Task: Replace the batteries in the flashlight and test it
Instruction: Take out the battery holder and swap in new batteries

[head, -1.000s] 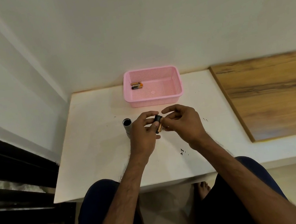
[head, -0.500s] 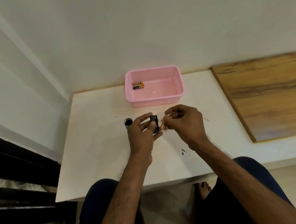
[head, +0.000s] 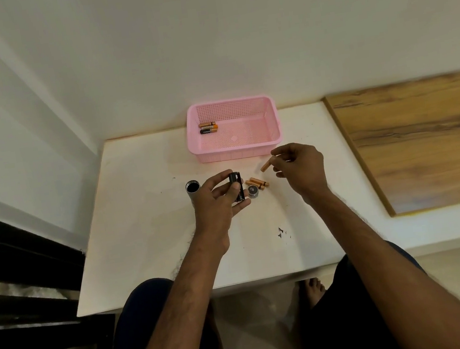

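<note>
Pinched between our left hand's (head: pixel 221 202) thumb and fingers is the black battery holder (head: pixel 237 186), held upright above the white table (head: pixel 145 216). Our right hand (head: pixel 301 168), raised just in front of the pink basket (head: pixel 237 150), grips one orange battery (head: pixel 265 166) at its fingertips, the battery slanting down toward the left. The two hands are apart.

Between them, on the table, lie two more orange batteries (head: pixel 257 183) side by side, and just beside those sits the round silver end cap (head: pixel 253 191), close to the holder's lower end. Behind our left hand the flashlight body (head: pixel 193 190) stands on end with its open dark mouth up, partly hidden by the hand. Inside the basket's far left corner rest two batteries (head: pixel 208 127), one orange, one black and orange. A wooden board (head: pixel 427 142) lies to the right.
</note>
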